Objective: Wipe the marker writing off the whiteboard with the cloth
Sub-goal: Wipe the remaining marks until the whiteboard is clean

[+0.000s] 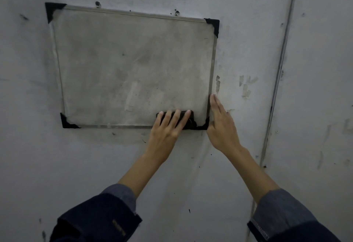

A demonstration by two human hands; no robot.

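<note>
Pressing our left hand (pixel 165 127) flat, fingers spread, on a dark cloth (pixel 188 120) at the whiteboard's (pixel 131 66) bottom edge, near its lower right corner. Nothing clenched; the hand is open and pins the cloth against the board. Our right hand (pixel 221 125) is open too, fingers straight, lying along the board's right frame edge and the wall (pixel 248 31), grasping nothing. Board hangs slightly tilted on the wall, black corner caps (pixel 52 10) at all four corners. Surface looks grey and smeared, with no readable writing that we can make out. Dark sleeves (pixel 99 217) on both arms.
</note>
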